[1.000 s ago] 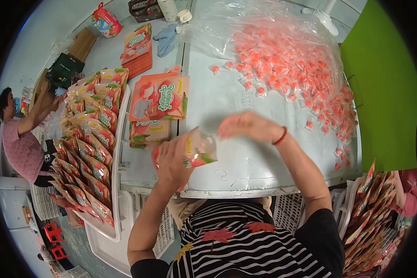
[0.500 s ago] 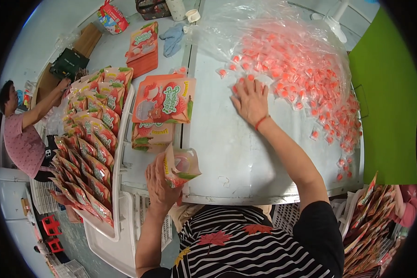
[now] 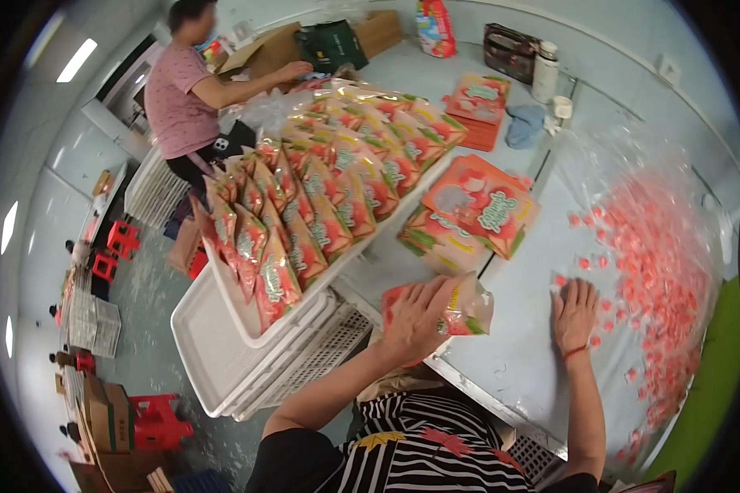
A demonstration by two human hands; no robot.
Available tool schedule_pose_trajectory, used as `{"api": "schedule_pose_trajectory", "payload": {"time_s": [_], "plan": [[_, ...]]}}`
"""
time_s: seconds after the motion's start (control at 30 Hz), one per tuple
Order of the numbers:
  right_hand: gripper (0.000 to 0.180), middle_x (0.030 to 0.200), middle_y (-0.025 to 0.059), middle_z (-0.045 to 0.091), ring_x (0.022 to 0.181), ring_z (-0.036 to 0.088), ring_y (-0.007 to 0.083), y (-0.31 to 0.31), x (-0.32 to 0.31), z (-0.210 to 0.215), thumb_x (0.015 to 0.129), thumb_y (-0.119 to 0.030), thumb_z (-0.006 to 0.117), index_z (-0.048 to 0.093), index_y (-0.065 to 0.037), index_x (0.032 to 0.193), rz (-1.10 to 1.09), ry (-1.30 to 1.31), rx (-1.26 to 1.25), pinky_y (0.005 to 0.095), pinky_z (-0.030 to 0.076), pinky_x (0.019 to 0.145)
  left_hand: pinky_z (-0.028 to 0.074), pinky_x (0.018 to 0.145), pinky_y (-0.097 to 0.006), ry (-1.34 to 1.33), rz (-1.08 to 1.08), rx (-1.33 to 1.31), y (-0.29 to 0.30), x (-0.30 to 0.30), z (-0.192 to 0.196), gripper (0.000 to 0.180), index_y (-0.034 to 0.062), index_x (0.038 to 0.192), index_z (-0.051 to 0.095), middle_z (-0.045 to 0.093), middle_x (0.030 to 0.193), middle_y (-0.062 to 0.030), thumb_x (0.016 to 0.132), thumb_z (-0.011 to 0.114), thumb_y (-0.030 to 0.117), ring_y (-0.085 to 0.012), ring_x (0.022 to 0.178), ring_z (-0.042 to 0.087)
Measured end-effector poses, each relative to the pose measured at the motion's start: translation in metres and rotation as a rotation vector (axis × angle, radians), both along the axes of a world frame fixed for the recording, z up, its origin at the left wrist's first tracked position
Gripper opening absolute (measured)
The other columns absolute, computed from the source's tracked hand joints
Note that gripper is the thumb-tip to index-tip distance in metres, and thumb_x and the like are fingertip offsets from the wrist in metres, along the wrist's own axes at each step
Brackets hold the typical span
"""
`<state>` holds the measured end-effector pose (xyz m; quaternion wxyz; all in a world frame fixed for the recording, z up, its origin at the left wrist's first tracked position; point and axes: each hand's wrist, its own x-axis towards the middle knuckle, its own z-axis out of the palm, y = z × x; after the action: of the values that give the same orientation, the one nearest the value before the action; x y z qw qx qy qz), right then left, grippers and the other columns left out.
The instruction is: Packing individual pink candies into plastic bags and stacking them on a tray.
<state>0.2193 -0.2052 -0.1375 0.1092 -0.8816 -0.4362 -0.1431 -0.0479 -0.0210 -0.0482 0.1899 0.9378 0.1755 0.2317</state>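
Note:
My left hand [image 3: 419, 320] is closed around an upright pink and red pouch [image 3: 469, 311] at the table's near edge. The pouch has green and yellow printing, and its top gapes open. Palm down on the table, my right hand [image 3: 576, 316] has its fingers stretched out. A small wrapped pink sweet [image 3: 560, 280] lies at its fingertips; whatever is under the palm is hidden. To the right spreads a large heap of the same clear-wrapped sweets [image 3: 649, 255], partly under a clear plastic sheet [image 3: 625, 156]. Flat pouches [image 3: 489, 201] lie stacked beyond my left hand.
At left, a white tray [image 3: 222, 283] of filled pouches [image 3: 329, 177] rests on stacked crates [image 3: 321, 361]. Farther back are more flat pouches [image 3: 477, 103], a blue cloth [image 3: 524, 125], a white bottle [image 3: 544, 74] and a dark bag [image 3: 510, 53]. A person in pink [image 3: 177, 107] works beyond the tray.
The view has swung left. My right hand has drawn back from the heap toward the pouch, its fingers closer together. My left hand still holds the pouch, now tipped more to the right.

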Motion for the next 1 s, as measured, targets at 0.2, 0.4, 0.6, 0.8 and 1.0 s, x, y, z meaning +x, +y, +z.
{"api": "schedule_pose_trajectory", "payload": {"time_s": [0.2,0.4,0.6,0.8,1.0], "plan": [[0.047,0.133,0.0192,0.046,0.126,0.038,0.0393,0.017,-0.029,0.011,0.092,-0.026,0.052,0.045,0.0,0.131,0.281,0.179,0.12,0.0512,0.028,0.106,0.038,0.094,-0.044,-0.051,0.057,-0.009,0.005,-0.006,0.003,0.094,0.0043,0.136,0.035,0.048,0.126,-0.0176,0.059,0.082,0.029,-0.0367,0.106,0.05],[0.042,0.132,0.0222,0.045,0.126,0.039,0.0376,-0.025,0.029,-0.009,0.095,-0.022,0.046,0.046,0.002,0.13,0.024,0.28,0.194,0.0451,0.03,0.107,0.036,0.096,-0.045,-0.046,0.04,-0.03,0.013,-0.002,0.0,0.093,0.0028,0.136,0.034,0.046,0.127,-0.0178,0.062,0.08,0.036,-0.0363,0.109,0.048],[0.042,0.132,0.0229,0.045,0.124,0.042,0.0369,-0.026,0.039,-0.015,0.099,-0.025,0.039,0.045,0.004,0.129,0.009,0.318,0.345,0.0409,0.033,0.106,0.038,0.093,-0.045,-0.071,0.057,-0.006,0.007,-0.003,0.001,0.096,0.0038,0.136,0.034,0.047,0.126,-0.0176,0.059,0.083,0.035,-0.0363,0.105,0.05],[0.044,0.133,0.021,0.045,0.123,0.044,0.0337,-0.009,-0.019,-0.001,0.101,-0.027,0.036,0.041,0.004,0.132,0.013,0.66,0.51,0.0369,0.034,0.105,0.038,0.093,-0.045,-0.043,0.048,-0.025,-0.003,-0.001,0.002,0.094,0.0022,0.135,0.035,0.049,0.124,-0.0176,0.06,0.081,0.034,-0.0362,0.105,0.05],[0.043,0.127,0.0199,0.051,0.118,0.05,0.0321,-0.015,0.006,-0.001,0.1,-0.026,0.029,0.045,0.003,0.127,-0.157,0.599,0.565,0.0355,0.036,0.102,0.041,0.09,-0.045,-0.062,-0.079,0.027,0.028,-0.008,0.005,0.084,-0.0003,0.134,0.036,0.052,0.12,-0.0195,0.065,0.077,0.021,-0.038,0.104,0.052]]}}
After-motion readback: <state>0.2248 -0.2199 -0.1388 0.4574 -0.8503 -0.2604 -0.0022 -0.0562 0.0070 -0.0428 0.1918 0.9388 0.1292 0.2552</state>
